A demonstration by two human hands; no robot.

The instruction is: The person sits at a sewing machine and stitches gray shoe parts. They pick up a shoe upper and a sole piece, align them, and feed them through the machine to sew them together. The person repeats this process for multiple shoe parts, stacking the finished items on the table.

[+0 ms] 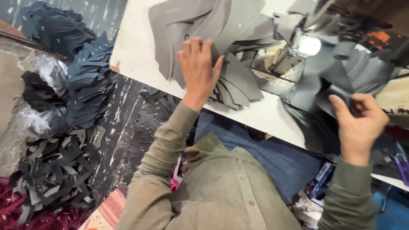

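Observation:
My left hand (198,70) lies flat, fingers spread, on a fanned pile of grey cut pieces (238,76) spread over the white table (136,47). My right hand (360,123) pinches a dark grey piece (330,91) at the table's right side, under the head of a sewing machine (353,30) whose small lamp (309,44) is lit. More dark pieces are stacked below and beside that hand.
On the floor at left lie stacks of dark blue cut pieces (87,81), plastic-wrapped black bundles (40,98) and a heap of grey-black offcut strips (55,170). Red shiny material (17,213) fills the bottom left corner. A blue packet (321,179) lies near my lap.

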